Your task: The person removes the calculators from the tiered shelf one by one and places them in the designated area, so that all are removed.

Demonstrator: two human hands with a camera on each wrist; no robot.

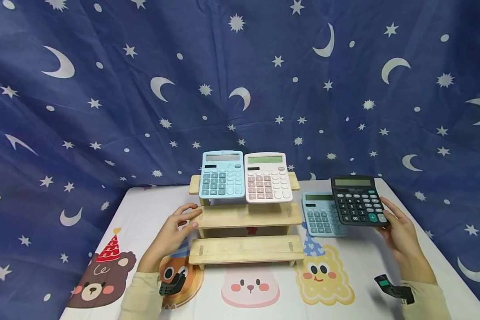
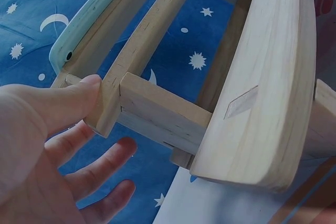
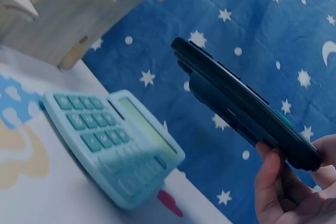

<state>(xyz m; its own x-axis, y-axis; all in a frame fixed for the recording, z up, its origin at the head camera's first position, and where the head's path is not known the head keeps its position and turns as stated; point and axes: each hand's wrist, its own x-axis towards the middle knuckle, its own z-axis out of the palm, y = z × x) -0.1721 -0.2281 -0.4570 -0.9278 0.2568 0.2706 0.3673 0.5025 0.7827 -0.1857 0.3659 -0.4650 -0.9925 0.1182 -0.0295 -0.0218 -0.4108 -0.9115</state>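
Note:
In the head view, my right hand (image 1: 402, 231) grips a black calculator (image 1: 356, 201) by its right edge, raised above the table. From the right wrist view the black calculator (image 3: 241, 103) appears nearly edge-on, with thumb and fingers on either side of its end. A blue calculator (image 1: 322, 218) lies on the table, partly hidden behind the black one. My left hand (image 1: 174, 233) is at the left end of a stepped wooden rack (image 1: 246, 250); its thumb and index finger pinch a wooden bar (image 2: 105, 100) while the other fingers are spread loosely.
On the rack's top step, a light blue calculator (image 1: 222, 174) and a white-and-pink calculator (image 1: 268, 178) lean side by side. A white tablecloth (image 1: 144, 213) with cartoon animals covers the table. Behind it hangs a dark blue curtain (image 1: 240, 129) with moons and stars.

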